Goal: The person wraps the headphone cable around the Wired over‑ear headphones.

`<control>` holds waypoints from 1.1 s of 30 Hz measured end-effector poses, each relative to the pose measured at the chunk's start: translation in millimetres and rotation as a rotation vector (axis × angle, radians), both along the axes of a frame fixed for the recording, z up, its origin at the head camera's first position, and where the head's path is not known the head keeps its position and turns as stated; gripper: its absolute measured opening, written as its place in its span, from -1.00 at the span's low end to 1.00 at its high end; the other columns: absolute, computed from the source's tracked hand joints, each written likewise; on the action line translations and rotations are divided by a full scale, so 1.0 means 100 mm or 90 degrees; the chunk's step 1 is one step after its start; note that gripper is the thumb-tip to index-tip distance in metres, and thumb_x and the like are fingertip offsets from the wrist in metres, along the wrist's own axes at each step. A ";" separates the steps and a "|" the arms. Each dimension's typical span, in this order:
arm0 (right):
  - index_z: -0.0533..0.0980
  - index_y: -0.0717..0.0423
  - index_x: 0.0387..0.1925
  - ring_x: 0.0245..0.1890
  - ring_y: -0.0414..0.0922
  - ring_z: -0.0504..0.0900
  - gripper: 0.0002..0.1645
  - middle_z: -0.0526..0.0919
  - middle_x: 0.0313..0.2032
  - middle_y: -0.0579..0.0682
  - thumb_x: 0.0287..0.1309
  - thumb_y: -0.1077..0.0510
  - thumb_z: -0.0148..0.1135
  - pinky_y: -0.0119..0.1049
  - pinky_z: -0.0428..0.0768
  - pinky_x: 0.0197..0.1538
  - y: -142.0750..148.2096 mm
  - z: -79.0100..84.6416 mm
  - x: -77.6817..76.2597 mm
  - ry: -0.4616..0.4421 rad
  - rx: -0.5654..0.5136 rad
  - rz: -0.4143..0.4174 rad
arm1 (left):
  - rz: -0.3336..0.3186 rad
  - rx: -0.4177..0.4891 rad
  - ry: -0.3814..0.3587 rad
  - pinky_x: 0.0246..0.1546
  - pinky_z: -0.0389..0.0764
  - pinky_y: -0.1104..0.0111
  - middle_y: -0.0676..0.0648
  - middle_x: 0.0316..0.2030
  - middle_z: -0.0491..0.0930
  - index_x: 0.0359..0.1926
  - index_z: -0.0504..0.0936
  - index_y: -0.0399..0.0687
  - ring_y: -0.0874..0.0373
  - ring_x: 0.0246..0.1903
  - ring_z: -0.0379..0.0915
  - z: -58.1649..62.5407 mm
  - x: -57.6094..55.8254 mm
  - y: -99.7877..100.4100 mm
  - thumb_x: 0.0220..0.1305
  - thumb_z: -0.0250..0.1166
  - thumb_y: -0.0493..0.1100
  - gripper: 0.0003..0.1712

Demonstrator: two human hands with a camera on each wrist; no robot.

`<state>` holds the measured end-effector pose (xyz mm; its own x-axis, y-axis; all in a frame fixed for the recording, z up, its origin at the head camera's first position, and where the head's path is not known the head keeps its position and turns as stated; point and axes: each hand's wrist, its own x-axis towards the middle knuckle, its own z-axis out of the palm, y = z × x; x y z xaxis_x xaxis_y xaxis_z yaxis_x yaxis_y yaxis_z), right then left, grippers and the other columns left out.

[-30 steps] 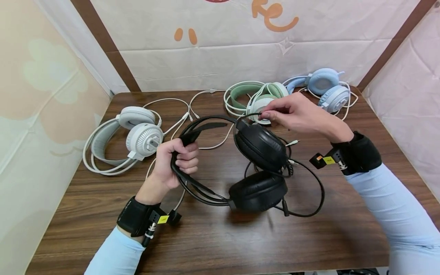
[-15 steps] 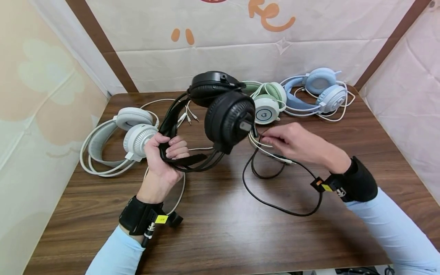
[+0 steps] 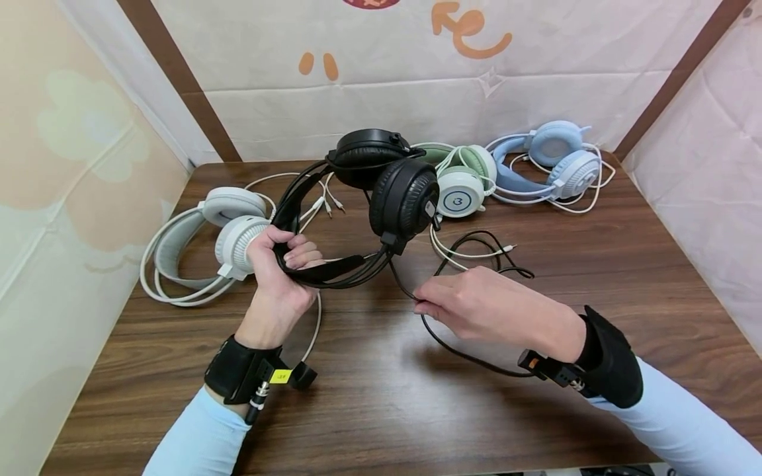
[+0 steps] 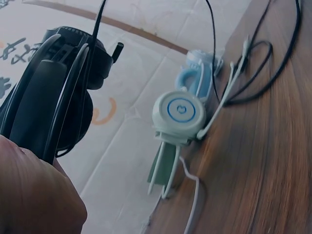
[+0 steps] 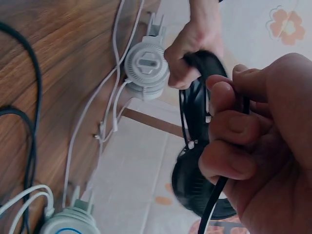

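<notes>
My left hand (image 3: pixel 286 268) grips the headband of the black headphones (image 3: pixel 405 198), holding them up over the table with both ear cups toward the back and right. In the left wrist view the black headband (image 4: pixel 36 102) rises out of the fist. Lower and to the right, my right hand (image 3: pixel 488 307) pinches the black cable (image 3: pixel 402 283) that runs down from the ear cup. The right wrist view shows this cable (image 5: pixel 214 200) passing through the curled fingers. More of the cable lies in loops on the wood to the right.
White headphones (image 3: pixel 238 241) lie behind the left hand, their white cable trailing across the table (image 3: pixel 369 410). Toward the back stand green-and-white headphones (image 3: pixel 461 192) and light blue headphones (image 3: pixel 568 165). A pale plug (image 3: pixel 508 248) lies among the black cable loops. Fabric walls (image 3: pixel 369 112) enclose the back and sides.
The left hand has turned the headphones so the ear cups swing up and back. The right hand has come down and toward the front, pinching the black cable along the way.
</notes>
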<state>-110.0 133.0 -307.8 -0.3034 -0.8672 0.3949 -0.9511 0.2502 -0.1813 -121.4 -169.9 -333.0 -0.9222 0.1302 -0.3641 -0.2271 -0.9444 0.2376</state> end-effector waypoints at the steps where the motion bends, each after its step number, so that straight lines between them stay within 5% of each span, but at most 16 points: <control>1: 0.54 0.00 -0.29 -0.55 -0.39 0.43 -0.90 0.50 -0.49 -0.24 0.41 0.13 0.21 -0.47 0.54 -0.42 0.00 0.02 0.02 0.002 0.005 -0.002 | 0.004 -0.011 0.004 -0.83 0.20 0.49 0.11 -0.81 0.14 -0.67 0.25 -0.05 0.27 -0.89 0.08 0.00 0.00 -0.01 -0.27 0.15 -0.28 -0.80; 10: 0.49 -0.06 -0.38 -0.61 -0.41 0.29 -0.84 0.37 -0.58 -0.30 0.32 0.13 0.30 -0.48 0.38 -0.49 0.07 0.27 0.05 -0.005 0.044 -0.032 | 0.039 -0.241 0.060 -0.74 0.13 0.58 0.17 -0.78 0.03 -0.77 0.19 0.08 0.36 -0.85 0.03 0.04 0.01 -0.08 0.13 -0.09 -0.28 -0.63; 19: 0.56 -0.01 -0.31 -0.52 -0.41 0.46 -0.86 0.56 -0.48 -0.24 0.18 0.23 0.41 -0.45 0.52 -0.42 0.11 0.43 -0.13 0.031 -0.017 -0.005 | -0.026 -0.425 0.130 -0.62 -0.12 0.58 0.18 -0.74 -0.10 -0.79 0.09 0.17 0.41 -0.81 -0.09 0.02 0.07 -0.01 0.26 -0.22 -0.26 -0.54; 26: 0.61 0.05 -0.30 -0.46 -0.38 0.53 -0.81 0.61 -0.40 -0.19 0.08 0.27 0.49 -0.45 0.56 -0.37 0.11 0.50 -0.30 0.064 -0.068 0.029 | -0.087 -0.445 0.155 -0.62 -0.17 0.55 0.21 -0.78 -0.04 -0.73 0.01 0.15 0.38 -0.77 -0.17 0.02 0.11 0.01 0.24 -0.25 -0.26 -0.58; 33: 0.61 0.03 -0.33 -0.58 -0.35 0.46 -0.82 0.53 -0.45 -0.16 0.21 0.05 0.44 -0.43 0.50 -0.50 0.05 0.54 -0.32 0.145 -0.096 0.044 | -0.139 -0.460 0.165 -0.62 -0.15 0.55 0.20 -0.75 -0.07 -0.71 0.03 0.12 0.38 -0.75 -0.19 0.03 0.13 0.03 0.23 -0.24 -0.28 -0.62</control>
